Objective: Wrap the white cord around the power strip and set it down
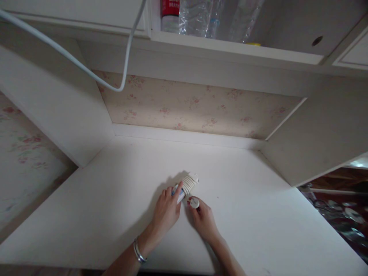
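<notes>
A white power strip (194, 176) with a blue-marked patch lies at a slant on the white desktop (241, 184). Its cream cord (189, 184) is wound in several tight turns around the body. The near end of the strip is gripped by my left hand (166, 210), its fingers laid over the top. Just to the right, my right hand (206, 221) pinches the round, pale plug (194, 202), its flat face turned up. The plug is close beside the wound cord. Palms and fingers hide part of the strip's near end.
A white cable (122, 87) hangs in a loop at upper left. An overhead shelf (235, 48) holds clear plastic bottles (195, 17) and a red-labelled one (170, 14). White side panels (324, 142) flank the desk, with flowered wallpaper (201, 109) behind.
</notes>
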The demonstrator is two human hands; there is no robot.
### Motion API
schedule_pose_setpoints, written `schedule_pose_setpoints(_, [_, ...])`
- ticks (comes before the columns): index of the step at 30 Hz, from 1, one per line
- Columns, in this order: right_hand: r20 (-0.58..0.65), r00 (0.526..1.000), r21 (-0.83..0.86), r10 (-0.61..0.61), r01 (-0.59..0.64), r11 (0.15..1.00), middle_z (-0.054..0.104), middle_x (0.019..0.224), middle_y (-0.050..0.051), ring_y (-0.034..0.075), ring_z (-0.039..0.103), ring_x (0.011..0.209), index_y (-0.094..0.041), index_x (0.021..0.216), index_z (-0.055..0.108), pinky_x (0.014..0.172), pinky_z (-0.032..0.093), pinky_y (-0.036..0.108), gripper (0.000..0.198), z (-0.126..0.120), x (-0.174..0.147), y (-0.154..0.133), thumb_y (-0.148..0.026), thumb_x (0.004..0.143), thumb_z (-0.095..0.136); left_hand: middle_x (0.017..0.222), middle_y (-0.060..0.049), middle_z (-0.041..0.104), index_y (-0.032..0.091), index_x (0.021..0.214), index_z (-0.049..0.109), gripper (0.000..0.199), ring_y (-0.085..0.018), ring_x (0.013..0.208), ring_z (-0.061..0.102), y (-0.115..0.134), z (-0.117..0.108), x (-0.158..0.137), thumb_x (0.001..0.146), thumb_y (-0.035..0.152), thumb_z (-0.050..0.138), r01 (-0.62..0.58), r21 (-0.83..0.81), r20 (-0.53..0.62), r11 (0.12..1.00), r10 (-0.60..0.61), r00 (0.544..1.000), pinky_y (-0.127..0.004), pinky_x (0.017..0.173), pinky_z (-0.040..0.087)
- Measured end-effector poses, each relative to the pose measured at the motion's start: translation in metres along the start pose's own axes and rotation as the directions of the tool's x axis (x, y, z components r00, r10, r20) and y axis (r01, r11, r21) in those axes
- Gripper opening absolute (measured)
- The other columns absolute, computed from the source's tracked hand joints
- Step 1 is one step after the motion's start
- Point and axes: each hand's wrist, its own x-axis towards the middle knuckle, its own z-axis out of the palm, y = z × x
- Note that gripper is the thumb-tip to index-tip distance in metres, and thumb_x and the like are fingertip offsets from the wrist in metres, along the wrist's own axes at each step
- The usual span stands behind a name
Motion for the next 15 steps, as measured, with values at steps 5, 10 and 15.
schedule_pose_setpoints(5, [-0.002,0.999,-0.033,-0.048,0.048,0.998,0.066,0.093,0.008,0.020,0.061,0.083,-0.018,0.101,0.060,0.074,0.045,0.027,0.023,-0.007,-0.005,0.003,-0.031,0.092,0.043,0.110,-0.009,0.054,0.023,0.142,0.029,0.060,-0.024,0.096,0.051,0.009,0.002,0.000,0.086,0.017,0.051,0.040,0.047,-0.027,0.998,-0.039,0.999,-0.038,0.084,0.043])
schedule_pose_setpoints(10, [-0.059,0.997,-0.015,0.055,-0.056,0.998,0.068,0.090,0.007,0.020,0.060,0.077,-0.018,0.100,0.060,0.070,0.045,0.028,0.027,-0.012,-0.007,0.009,-0.038,0.092,0.045,0.109,-0.010,0.053,0.021,0.142,0.030,0.060,-0.023,0.094,0.051,0.017,0.001,0.002,0.086,0.018,0.051,0.076,0.049,-0.021,0.996,-0.075,0.997,-0.037,0.084,0.042])
schedule_pose_setpoints(15, [-0.080,0.992,0.024,0.095,-0.093,0.995,0.065,0.077,0.004,0.019,0.057,0.069,-0.018,0.087,0.059,0.063,0.042,0.027,0.028,-0.013,0.004,0.007,-0.043,0.091,0.046,0.108,-0.009,0.053,0.024,0.143,0.027,0.064,-0.024,0.093,0.051,0.019,0.003,0.004,0.084,0.017,0.052,0.066,0.065,-0.005,0.996,-0.066,0.998,-0.037,0.082,0.043])
